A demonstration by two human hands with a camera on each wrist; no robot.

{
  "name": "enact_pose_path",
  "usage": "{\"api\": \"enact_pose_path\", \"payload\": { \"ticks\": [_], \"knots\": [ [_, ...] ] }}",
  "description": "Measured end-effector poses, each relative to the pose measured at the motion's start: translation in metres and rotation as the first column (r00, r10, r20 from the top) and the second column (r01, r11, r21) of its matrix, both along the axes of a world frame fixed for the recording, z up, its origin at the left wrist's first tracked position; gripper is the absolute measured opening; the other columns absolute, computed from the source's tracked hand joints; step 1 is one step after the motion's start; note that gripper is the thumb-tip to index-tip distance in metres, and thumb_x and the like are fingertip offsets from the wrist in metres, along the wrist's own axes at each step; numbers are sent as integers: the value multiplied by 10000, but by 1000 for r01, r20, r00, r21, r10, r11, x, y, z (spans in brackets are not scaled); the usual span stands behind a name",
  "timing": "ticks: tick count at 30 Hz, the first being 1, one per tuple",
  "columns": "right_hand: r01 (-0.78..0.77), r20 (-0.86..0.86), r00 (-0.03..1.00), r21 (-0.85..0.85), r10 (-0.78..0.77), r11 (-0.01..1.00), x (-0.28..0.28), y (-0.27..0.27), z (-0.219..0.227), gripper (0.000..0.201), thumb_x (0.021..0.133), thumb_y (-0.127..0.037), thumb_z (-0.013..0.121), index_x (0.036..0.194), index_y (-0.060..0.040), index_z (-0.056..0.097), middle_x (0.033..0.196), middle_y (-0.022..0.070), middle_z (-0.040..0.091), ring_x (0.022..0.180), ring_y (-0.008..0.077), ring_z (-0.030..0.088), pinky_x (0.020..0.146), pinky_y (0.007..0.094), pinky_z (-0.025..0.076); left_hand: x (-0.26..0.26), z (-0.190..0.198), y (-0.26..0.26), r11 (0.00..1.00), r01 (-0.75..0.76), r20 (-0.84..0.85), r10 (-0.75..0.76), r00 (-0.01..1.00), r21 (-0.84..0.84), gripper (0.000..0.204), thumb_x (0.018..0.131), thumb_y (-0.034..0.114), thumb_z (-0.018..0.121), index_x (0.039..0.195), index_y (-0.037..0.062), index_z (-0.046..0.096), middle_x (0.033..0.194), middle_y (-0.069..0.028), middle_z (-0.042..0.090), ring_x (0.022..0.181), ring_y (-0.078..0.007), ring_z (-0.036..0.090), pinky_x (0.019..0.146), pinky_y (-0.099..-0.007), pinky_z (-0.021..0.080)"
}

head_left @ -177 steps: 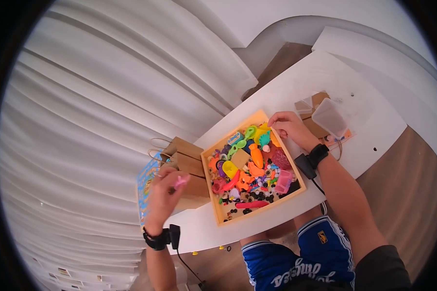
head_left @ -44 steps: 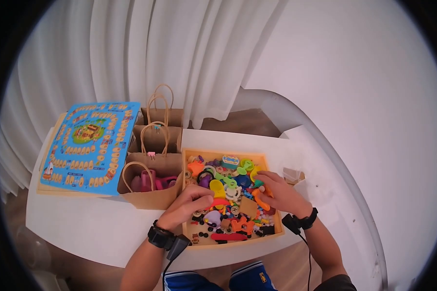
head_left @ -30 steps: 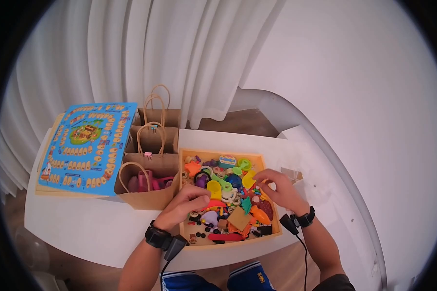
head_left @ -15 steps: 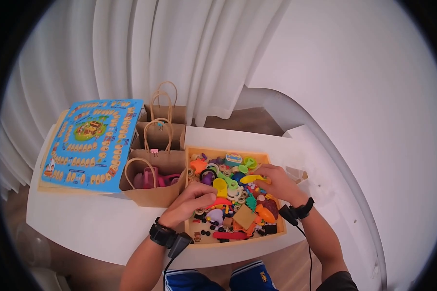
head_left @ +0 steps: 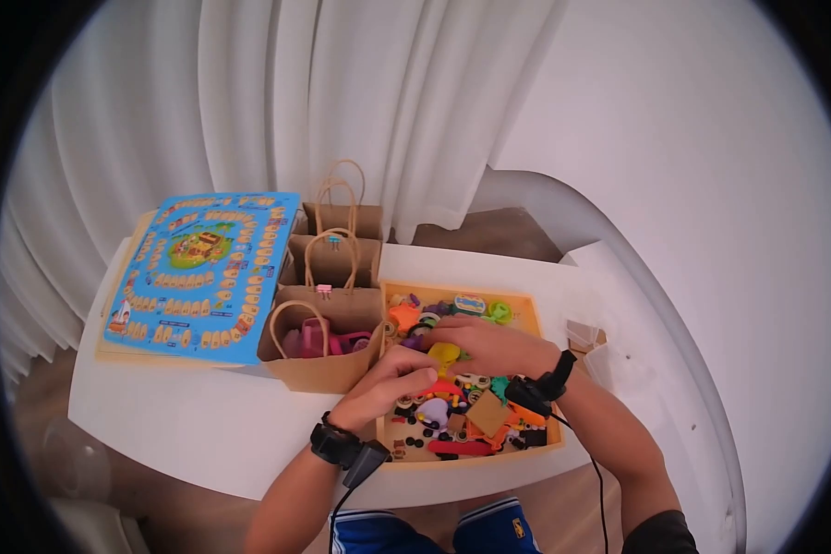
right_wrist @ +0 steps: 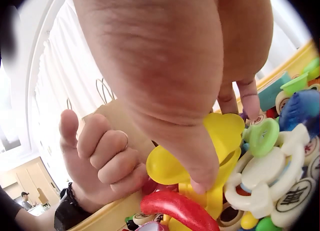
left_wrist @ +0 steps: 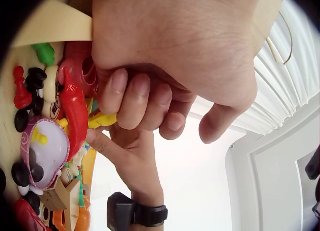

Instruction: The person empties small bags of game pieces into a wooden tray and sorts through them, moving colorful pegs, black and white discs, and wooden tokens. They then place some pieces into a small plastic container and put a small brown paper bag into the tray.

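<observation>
In the head view my right hand (head_left: 494, 346) reaches over the left part of a shallow wooden tray (head_left: 472, 459) full of small toys. Its thumb lies against a yellow toy scoop (right_wrist: 170, 166) in the right wrist view, while the far fingers are partly hidden. More yellow plastic (right_wrist: 225, 131) shows behind that thumb. My left hand (head_left: 388, 383) hovers over the tray's left edge, fingers loosely curled, nothing visible in them. Close below it lie a red chili pepper toy (left_wrist: 74, 113) and a lilac oval toy (left_wrist: 47, 148). A white ring-shaped toy (right_wrist: 265, 176) sits beside the yellow pieces.
Several brown paper bags (head_left: 323, 374) with handles stand against the tray's left side; the front one contains pink toys (head_left: 328, 342). Left of them lies a blue board game sheet (head_left: 198, 277). A clear plastic box (head_left: 605, 360) is right of the tray on the white table (head_left: 175, 406).
My right hand has picked up a yellow toy scoop from the tray's right side and moved left with it, close to the left hand. The left hand stays at the tray's left edge.
</observation>
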State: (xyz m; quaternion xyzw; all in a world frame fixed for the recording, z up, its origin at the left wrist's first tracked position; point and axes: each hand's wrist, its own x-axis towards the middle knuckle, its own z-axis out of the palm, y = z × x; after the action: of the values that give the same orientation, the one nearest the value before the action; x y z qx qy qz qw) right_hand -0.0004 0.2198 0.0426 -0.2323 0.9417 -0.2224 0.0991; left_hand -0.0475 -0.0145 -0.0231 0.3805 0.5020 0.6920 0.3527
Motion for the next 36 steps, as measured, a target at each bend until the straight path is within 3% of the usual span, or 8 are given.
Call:
{"api": "enact_pose_path", "payload": {
  "ticks": [6, 12, 14, 20, 24, 29, 33, 36],
  "knots": [
    [-30, 102, 995, 230, 7, 973, 2, 4, 12, 496, 850, -250, 805, 1275, -36, 663, 1341, 163, 606, 1329, 364, 541, 1115, 461, 428, 4, 1, 2, 999, -30, 36, 29, 999, 26, 341, 1031, 307, 640, 1005, -25, 711, 720, 49, 485, 662, -49, 411, 585, -259, 308],
    [80, -28, 997, 41, -79, 996, 13, 31, 12, 439, 952, -290, 747, 1253, 5, 624, 1192, 184, 646, 1129, 373, 629, 977, 423, 497, 1, 0, 2, 997, 54, 53, -57, 997, 50, 318, 1044, 297, 625, 949, 1, 696, 703, 60, 476, 651, -31, 403, 570, -251, 296],
    [341, 115, 934, -18, -337, 940, 14, 22, 37, 420, 998, -260, 714, 1294, 4, 576, 1077, 143, 684, 985, 315, 682, 884, 389, 536, 1, 2, 1, 996, 70, 61, -73, 995, 49, 295, 1044, 279, 619, 844, 62, 609, 719, 83, 439, 647, -19, 389, 562, -225, 288],
    [323, -6, 937, -361, -349, 875, -16, 0, 71, 345, 977, -142, 678, 1274, 0, 572, 967, 89, 698, 716, 124, 663, 630, 290, 549, 2, -1, 2, 998, 60, 128, -64, 990, 29, 230, 1031, 243, 643, 938, 33, 653, 740, 78, 500, 668, -6, 431, 572, -210, 325],
    [305, 2, 940, -451, -341, 839, -56, -37, 95, 314, 945, -154, 709, 1198, 4, 609, 934, 80, 683, 711, 129, 654, 634, 288, 546, 4, -2, 2, 999, 43, 136, -45, 990, 15, 224, 1025, 232, 649, 954, 21, 659, 738, 77, 498, 666, -9, 432, 572, -213, 327],
    [176, -123, 967, -311, -224, 934, -93, -77, 93, 313, 956, -203, 747, 1181, -9, 652, 926, 34, 694, 778, 94, 660, 628, 265, 534, 4, 1, 2, 1000, -2, 105, -1, 994, 26, 222, 1017, 226, 647, 940, 17, 651, 733, 75, 488, 661, -17, 435, 573, -221, 331],
    [139, -198, 955, -355, -219, 925, -90, -66, 84, 290, 965, -221, 740, 1151, -15, 657, 908, 24, 692, 785, 97, 666, 638, 269, 538, 2, -2, 3, 998, 36, 65, -39, 997, 54, 303, 1037, 264, 628, 908, -10, 643, 711, 48, 468, 658, -42, 395, 576, -259, 295],
    [266, -160, 936, -269, -315, 926, -62, -35, 81, 248, 954, -185, 747, 1116, -18, 663, 913, 42, 718, 762, 131, 680, 711, 287, 553, 6, -1, 5, 999, -4, 97, 0, 995, 39, 319, 1040, 269, 622, 873, -3, 628, 703, 50, 463, 655, -44, 396, 575, -261, 293]
  ]
}}
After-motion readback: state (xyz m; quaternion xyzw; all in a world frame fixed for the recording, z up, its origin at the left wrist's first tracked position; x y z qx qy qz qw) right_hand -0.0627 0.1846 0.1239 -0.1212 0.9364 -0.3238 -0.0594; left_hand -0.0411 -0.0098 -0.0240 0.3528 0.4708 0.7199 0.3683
